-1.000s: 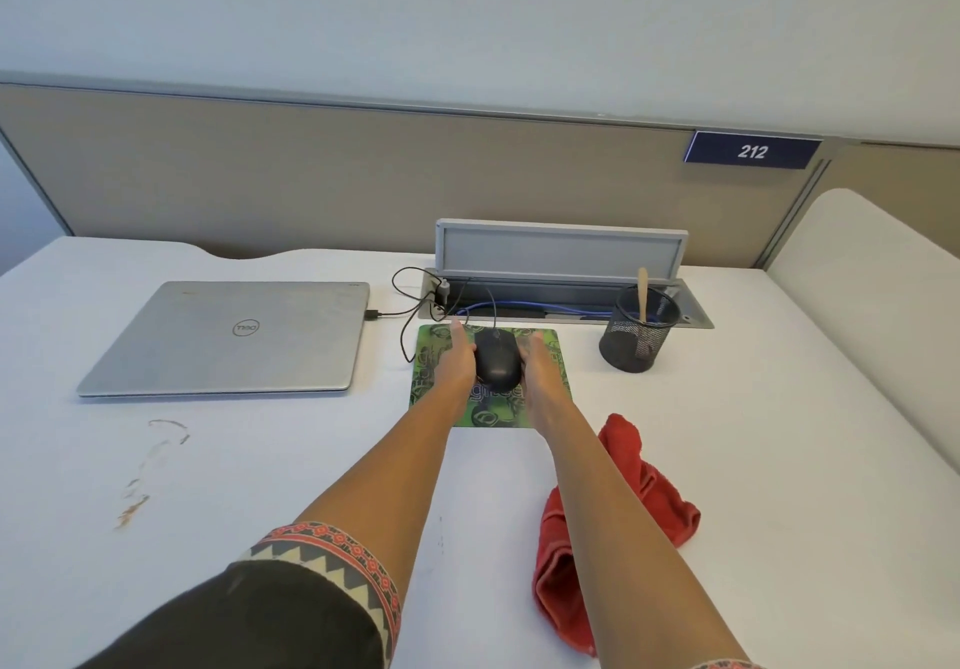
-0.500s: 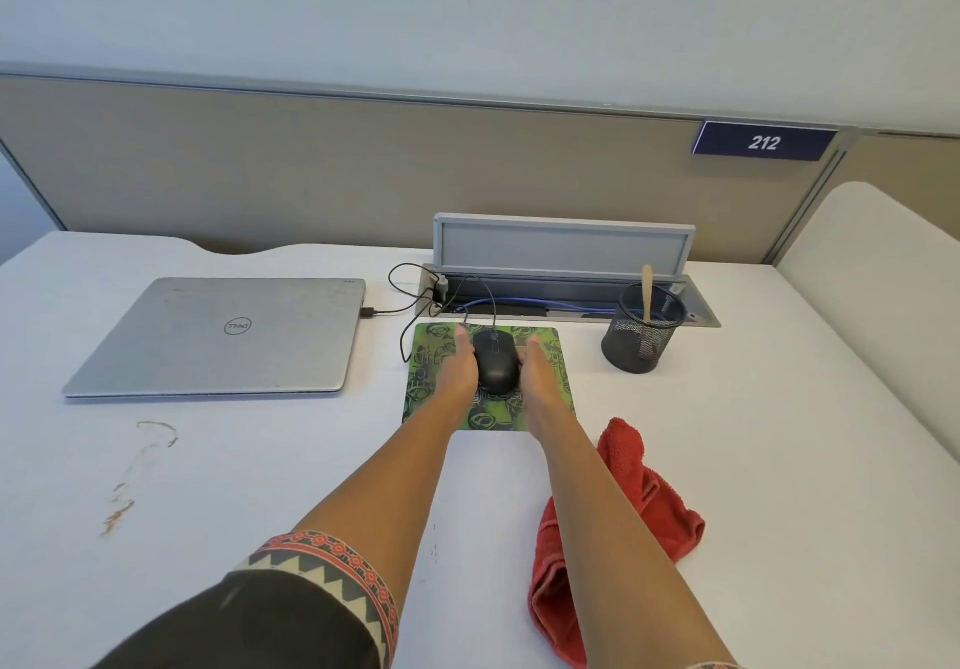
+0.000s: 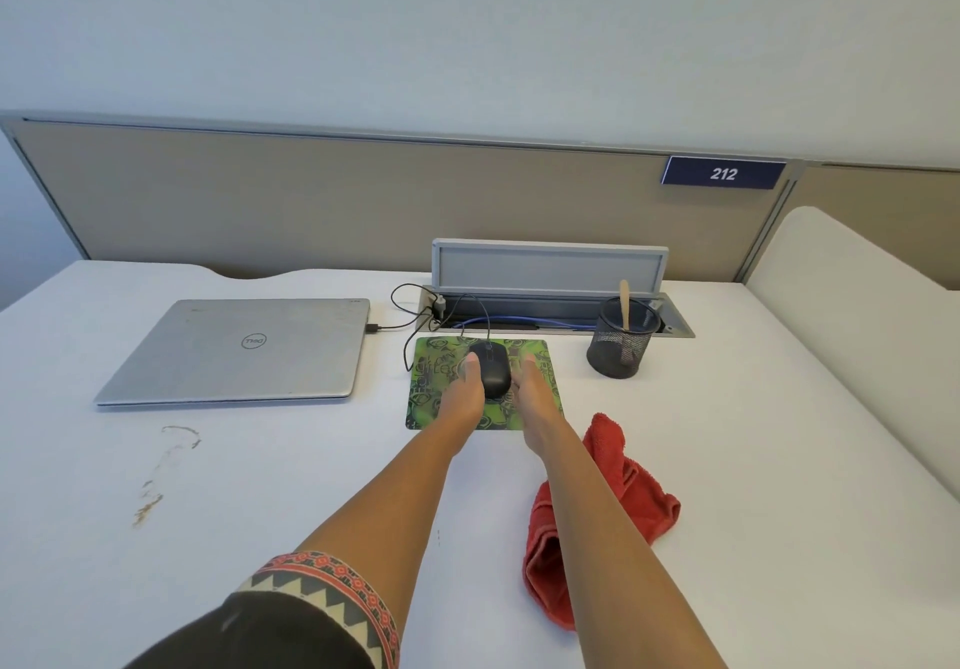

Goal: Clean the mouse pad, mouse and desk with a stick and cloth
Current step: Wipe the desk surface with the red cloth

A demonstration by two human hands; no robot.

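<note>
A black wired mouse [image 3: 493, 369] sits on the green patterned mouse pad [image 3: 431, 411] at the middle of the white desk [image 3: 291, 471]. My left hand [image 3: 464, 388] lies on the pad against the mouse's left side, fingers straight. On the mouse's right side my right hand [image 3: 535, 390] lies the same way. A crumpled red cloth [image 3: 631, 486] rests on the desk under and right of my right forearm. A wooden stick [image 3: 624, 310] stands in a black mesh cup [image 3: 619, 351] right of the pad.
A shut silver laptop [image 3: 239, 351] lies to the left, its cable running to the open cable tray [image 3: 550, 304] behind the pad. Brown stains [image 3: 156, 486] mark the desk at front left. A beige partition closes the back; a white divider rises on the right.
Both hands stay on either side of the mouse. Only the view has shifted a little; nothing on the desk has moved.
</note>
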